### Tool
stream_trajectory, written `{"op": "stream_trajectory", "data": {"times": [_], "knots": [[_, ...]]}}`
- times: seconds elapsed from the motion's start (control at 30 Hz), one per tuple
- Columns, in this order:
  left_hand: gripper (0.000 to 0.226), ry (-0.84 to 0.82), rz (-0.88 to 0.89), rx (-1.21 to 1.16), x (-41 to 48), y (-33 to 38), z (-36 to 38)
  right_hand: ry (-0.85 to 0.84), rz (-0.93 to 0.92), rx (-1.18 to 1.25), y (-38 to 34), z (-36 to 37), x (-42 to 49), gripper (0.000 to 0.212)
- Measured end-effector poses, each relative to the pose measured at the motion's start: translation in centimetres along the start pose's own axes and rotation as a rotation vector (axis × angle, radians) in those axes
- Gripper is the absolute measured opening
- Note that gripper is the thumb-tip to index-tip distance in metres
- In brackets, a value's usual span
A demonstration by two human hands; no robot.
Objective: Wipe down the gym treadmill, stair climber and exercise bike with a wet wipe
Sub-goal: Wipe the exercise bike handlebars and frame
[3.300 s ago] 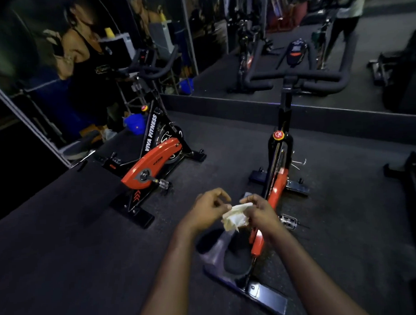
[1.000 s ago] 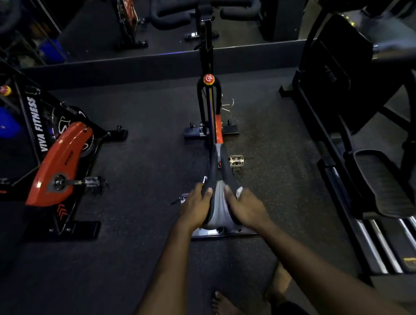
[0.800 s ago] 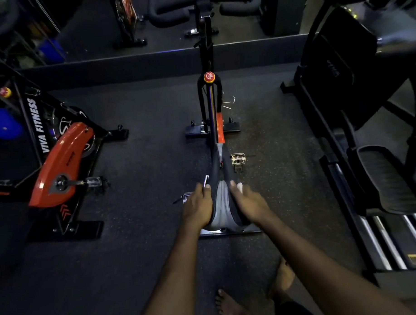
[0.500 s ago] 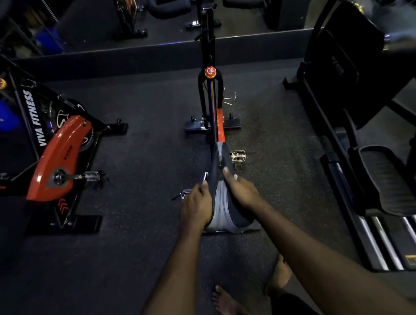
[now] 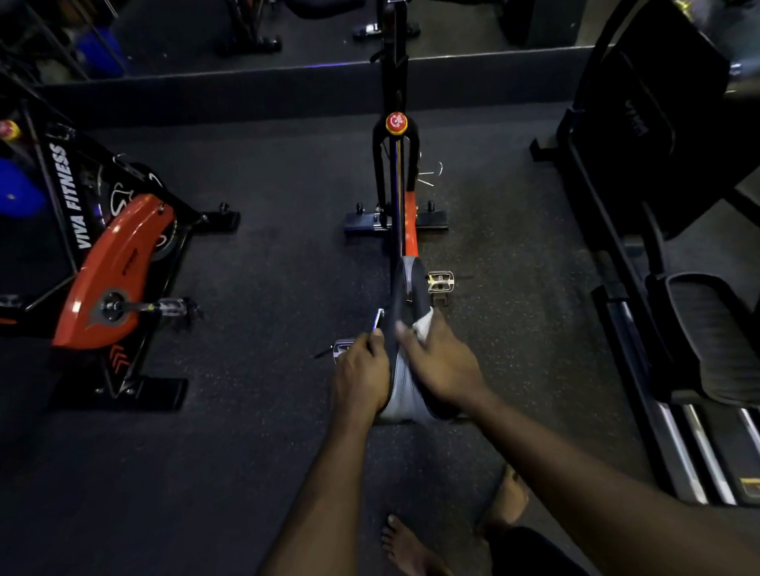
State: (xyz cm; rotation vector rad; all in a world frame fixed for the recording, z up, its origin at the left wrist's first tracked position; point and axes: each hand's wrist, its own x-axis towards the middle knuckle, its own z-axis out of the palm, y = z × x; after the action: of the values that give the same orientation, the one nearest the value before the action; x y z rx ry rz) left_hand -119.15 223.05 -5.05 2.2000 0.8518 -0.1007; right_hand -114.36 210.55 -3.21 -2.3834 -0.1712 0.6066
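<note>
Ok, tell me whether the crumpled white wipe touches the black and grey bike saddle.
Touching: head view shows the right hand holding the wipe against the saddle.

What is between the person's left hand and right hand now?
The exercise bike's saddle lies between the left hand and the right hand, seen in the head view.

You're in a gym. A spin bike (image 5: 398,179) stands before you on dark speckled rubber flooring (image 5: 265,378). To your left sits a second orange-and-black bike (image 5: 119,262) lettered VIVA FITNESS. To your right is a black machine (image 5: 716,332) with a ribbed foot pedal and metal rails. A wall mirror (image 5: 317,23) ahead reflects more bike frames.
</note>
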Motion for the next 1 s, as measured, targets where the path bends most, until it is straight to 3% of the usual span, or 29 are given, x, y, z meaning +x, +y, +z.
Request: {"op": "stream_trajectory", "data": {"times": [0.1,0.17,0.33,0.47,0.53,0.6,0.77,1.0], "knots": [[0.048,0.007,-0.025,-0.035,0.1,-0.2,0.2,0.036,-0.167,-0.249,2.5,1.4,-4.7,0.109],[0.047,0.004,-0.032,-0.064,0.1,-0.2,0.1,-0.025,-0.16,-0.286,2.6,1.3,-4.1,0.111],[0.047,-0.007,-0.019,-0.058,-0.1,0.1,-0.1,-0.079,-0.009,0.039,-1.5,-1.1,2.2,0.087],[0.047,-0.004,-0.026,-0.06,-0.1,-0.1,-0.1,0.024,-0.202,-0.16,0.5,0.7,-2.6,0.103],[0.047,0.003,-0.02,-0.055,0.0,0.0,0.0,-0.012,-0.253,-0.216,1.9,1.1,-3.4,0.11],[0.047,0.01,-0.007,-0.043,0.0,0.0,-0.1,-0.039,-0.206,-0.133,1.0,0.7,-1.2,0.112],[0.046,0.016,0.007,-0.042,-0.1,0.2,-0.2,-0.042,-0.08,0.205,-3.3,-1.2,5.8,0.088],[0.047,0.013,-0.006,-0.036,-0.2,0.1,-0.4,-0.07,-0.239,0.124,0.7,-0.2,1.5,0.103]]}}
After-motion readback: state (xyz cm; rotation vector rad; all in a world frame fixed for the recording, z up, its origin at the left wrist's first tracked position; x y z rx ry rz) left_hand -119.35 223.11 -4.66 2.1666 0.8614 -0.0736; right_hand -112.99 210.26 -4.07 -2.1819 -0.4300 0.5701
